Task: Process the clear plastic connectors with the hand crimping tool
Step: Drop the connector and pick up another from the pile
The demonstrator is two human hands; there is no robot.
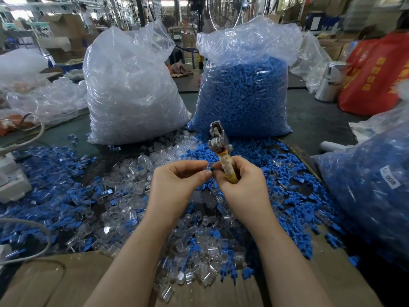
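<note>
My right hand grips the tape-wrapped handle of a metal hand crimping tool, whose steel head points up and away from me. My left hand pinches a small clear plastic connector between thumb and forefinger, right beside the tool handle and touching the right hand's fingertips. Below both hands lies a loose heap of clear connectors mixed with small blue plastic parts across the dark table.
A big clear bag of clear connectors and a bag of blue parts stand behind the heap. Another bag of blue parts lies at the right. Cardboard covers the near edge. A white device and cables sit left.
</note>
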